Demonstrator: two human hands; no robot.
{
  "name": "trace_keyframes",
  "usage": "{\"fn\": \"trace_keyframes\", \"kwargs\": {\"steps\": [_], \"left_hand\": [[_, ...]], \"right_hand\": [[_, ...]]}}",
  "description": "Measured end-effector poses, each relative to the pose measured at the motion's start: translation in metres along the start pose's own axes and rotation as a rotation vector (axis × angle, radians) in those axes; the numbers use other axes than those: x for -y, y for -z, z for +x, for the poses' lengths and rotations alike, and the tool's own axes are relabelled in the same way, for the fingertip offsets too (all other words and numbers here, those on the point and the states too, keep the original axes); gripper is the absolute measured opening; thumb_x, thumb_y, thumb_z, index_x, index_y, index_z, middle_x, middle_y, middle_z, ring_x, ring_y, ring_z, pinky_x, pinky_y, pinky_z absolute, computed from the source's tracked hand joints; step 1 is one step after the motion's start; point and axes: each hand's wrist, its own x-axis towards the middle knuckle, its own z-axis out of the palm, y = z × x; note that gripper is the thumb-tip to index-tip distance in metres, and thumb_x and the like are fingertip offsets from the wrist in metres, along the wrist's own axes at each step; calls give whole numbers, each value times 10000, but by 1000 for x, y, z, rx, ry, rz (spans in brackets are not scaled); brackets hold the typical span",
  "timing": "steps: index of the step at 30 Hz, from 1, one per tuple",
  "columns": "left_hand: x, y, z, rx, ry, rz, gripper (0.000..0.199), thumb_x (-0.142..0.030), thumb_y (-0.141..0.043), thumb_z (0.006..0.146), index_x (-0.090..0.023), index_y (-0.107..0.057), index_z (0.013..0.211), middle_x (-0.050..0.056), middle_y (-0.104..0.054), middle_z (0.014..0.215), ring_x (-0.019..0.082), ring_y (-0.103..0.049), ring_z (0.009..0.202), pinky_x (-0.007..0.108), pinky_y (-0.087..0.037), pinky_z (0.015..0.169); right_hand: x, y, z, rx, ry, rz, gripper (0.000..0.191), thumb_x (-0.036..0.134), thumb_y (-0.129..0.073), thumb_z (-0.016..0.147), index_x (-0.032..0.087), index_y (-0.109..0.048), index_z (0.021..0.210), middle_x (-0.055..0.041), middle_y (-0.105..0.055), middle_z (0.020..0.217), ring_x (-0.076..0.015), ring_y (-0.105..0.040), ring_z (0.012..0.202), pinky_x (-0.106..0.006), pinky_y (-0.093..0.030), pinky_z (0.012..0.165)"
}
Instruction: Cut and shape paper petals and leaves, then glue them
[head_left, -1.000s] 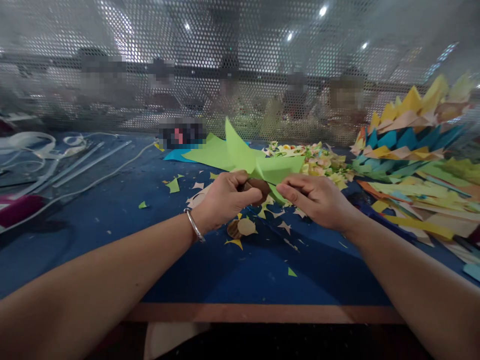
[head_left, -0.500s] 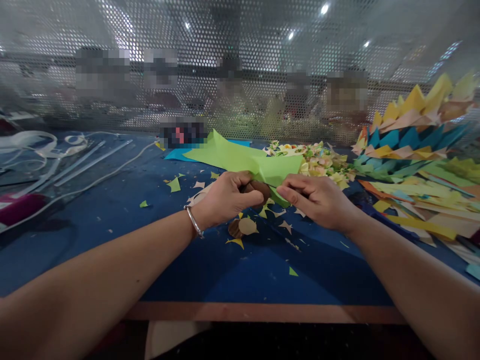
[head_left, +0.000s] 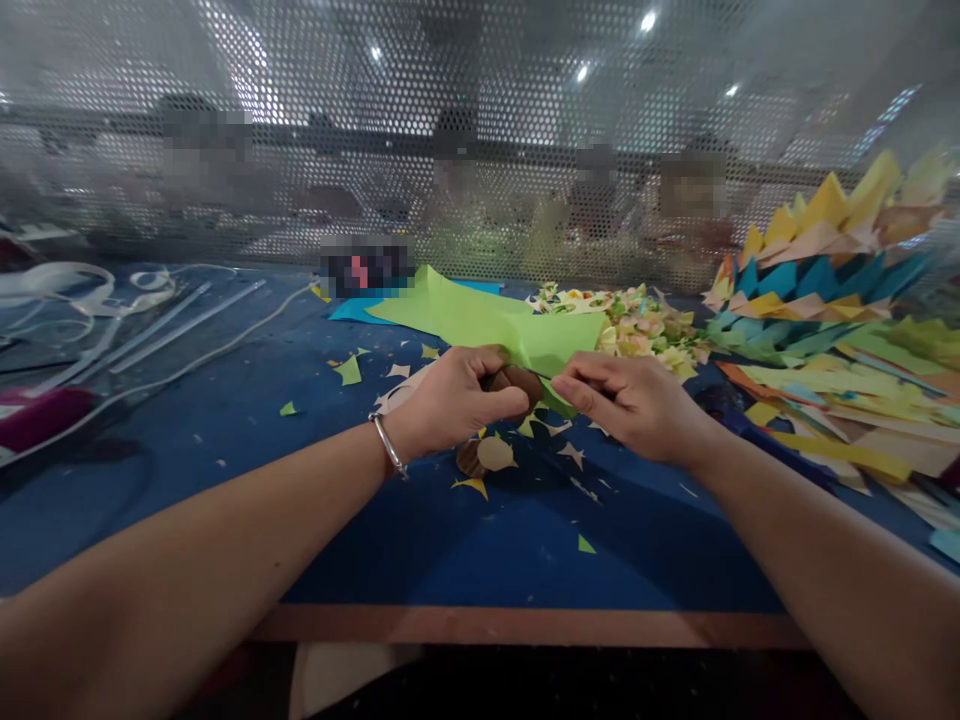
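Observation:
My left hand (head_left: 476, 388), a silver bangle at its wrist, pinches a bright green sheet of paper (head_left: 465, 310) just above the table. The sheet is bent, with its far part spreading away to the left. Facing it on the right, my right hand (head_left: 626, 400) is closed around a thin dark tool (head_left: 541, 374) whose tip points at the left fingers along the paper's near edge. Most of the tool is hidden, so its kind is unclear. Below the hands lie a pale paper circle (head_left: 495, 453) and a brown round piece (head_left: 471, 459).
Paper scraps (head_left: 574, 455) litter the blue table (head_left: 525, 560). Cut paper flowers (head_left: 649, 325) are piled behind my right hand. Folded paper tiers (head_left: 832, 270) and paper strips (head_left: 847, 410) lie right. A cable (head_left: 225, 338) and clear strips (head_left: 187, 325) lie left. A perforated screen (head_left: 510, 190) stands behind.
The hands keep nearly the same place. My right hand has shifted very slightly left, and the thin tool between the hands shows a little more. The green sheet's far corner has dipped slightly.

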Motion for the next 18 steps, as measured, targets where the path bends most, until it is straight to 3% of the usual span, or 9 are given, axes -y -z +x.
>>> {"fn": "trace_keyframes", "kwargs": {"steps": [7, 13, 18], "left_hand": [[7, -2, 2, -101, 32, -20, 93, -217, -570, 707, -161, -641, 688, 7, -617, 636, 129, -542, 611, 255, -426, 554], [5, -5, 0, -22, 35, -34, 70, -212, -584, 691, -161, -632, 693, -18, -572, 609, 102, -476, 571, 239, -368, 527], [1, -7, 0, 34, 57, -61, 57, -216, -599, 666, -161, -595, 652, -35, -516, 601, 93, -428, 569, 245, -317, 522]], "right_hand": [[-1, 2, -1, -26, -123, 47, 449, 571, -469, 979, 195, -527, 741, 57, -366, 558, -79, -351, 481, -245, -260, 476], [0, -5, 0, -30, -222, 214, 426, 606, -653, 851, 194, -559, 807, 65, -418, 562, -78, -367, 471, -237, -249, 449], [4, -14, 3, -41, -186, 305, 378, 537, -724, 809, 184, -589, 817, 77, -379, 552, -78, -319, 478, -237, -255, 458]]}}
